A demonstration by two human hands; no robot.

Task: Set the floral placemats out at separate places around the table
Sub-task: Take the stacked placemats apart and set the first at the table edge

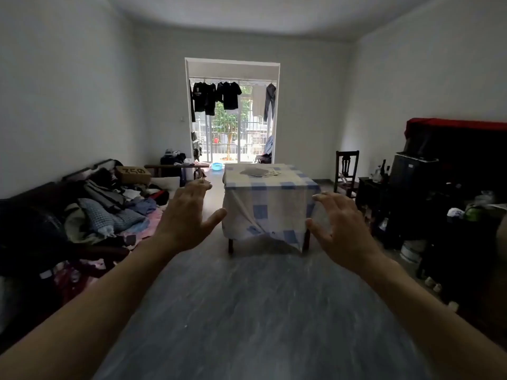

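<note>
1. The cloth (pixel 270 200) over the surface is pale cream with a check of light blue squares.
2. The placemats (pixel 259 171) lie grey and pale; any pattern is too blurred to tell.
3. The floor (pixel 252 311) is streaked grey.
4. The basin (pixel 217 166) is bright blue.
5. The chair (pixel 347 171) is dark brown.
</note>
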